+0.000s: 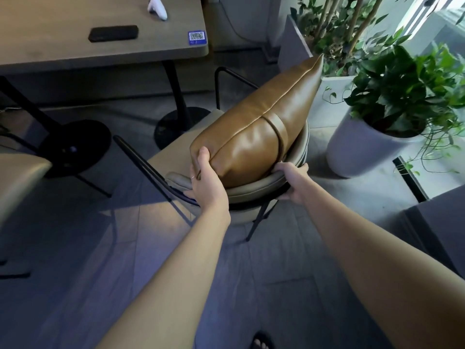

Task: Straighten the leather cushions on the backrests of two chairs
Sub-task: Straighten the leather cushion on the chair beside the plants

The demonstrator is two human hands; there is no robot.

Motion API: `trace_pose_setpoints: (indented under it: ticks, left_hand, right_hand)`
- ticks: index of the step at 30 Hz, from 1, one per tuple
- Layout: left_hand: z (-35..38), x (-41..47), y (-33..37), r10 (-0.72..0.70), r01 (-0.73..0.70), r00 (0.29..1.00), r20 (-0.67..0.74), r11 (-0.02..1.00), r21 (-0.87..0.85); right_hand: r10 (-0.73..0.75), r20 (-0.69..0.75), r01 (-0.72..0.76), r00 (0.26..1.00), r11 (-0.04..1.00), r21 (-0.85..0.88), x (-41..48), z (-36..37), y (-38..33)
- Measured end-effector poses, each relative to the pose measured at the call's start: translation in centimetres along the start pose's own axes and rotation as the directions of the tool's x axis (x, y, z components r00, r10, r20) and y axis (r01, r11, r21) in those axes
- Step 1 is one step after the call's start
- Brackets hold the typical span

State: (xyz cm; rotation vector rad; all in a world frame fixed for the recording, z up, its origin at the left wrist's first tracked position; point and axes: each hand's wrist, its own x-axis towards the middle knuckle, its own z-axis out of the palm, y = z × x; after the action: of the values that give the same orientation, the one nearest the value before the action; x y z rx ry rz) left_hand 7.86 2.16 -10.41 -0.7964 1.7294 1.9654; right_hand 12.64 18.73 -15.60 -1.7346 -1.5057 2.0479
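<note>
A brown leather cushion (264,127) leans on the curved backrest (251,190) of a beige chair with thin black legs. It lies tilted, its far corner pointing up to the right. My left hand (205,182) grips the cushion's near left corner, thumb on top. My right hand (293,180) holds the backrest's rim at the right, fingers curled under it just below the cushion. Part of a second beige chair (17,180) shows at the left edge; no cushion is visible on it.
A wooden table (105,46) on black pedestal legs stands beyond the chair, with a black bar, a white controller (157,7) and a QR sticker on it. Potted plants (397,96) in white planters crowd the right side. Grey tiled floor lies behind the chair.
</note>
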Motion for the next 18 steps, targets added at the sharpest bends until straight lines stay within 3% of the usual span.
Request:
trace_pose_setpoints:
  ticks: [8, 18]
  left_hand:
    - [-2.4, 0.1, 0.9, 0.082, -0.077, 0.996, 0.023, 0.985, -0.156]
    - [-8.4, 3.1, 4.1, 0.120, -0.114, 0.992, 0.031, 0.981, -0.156]
  right_hand:
    - [-0.012, 0.002, 0.012, 1.000, 0.999, 0.052, -1.6, 1.0, 1.8]
    - [0.008, -0.035, 0.000, 0.999, 0.976, 0.220, -4.8, 6.8, 5.6]
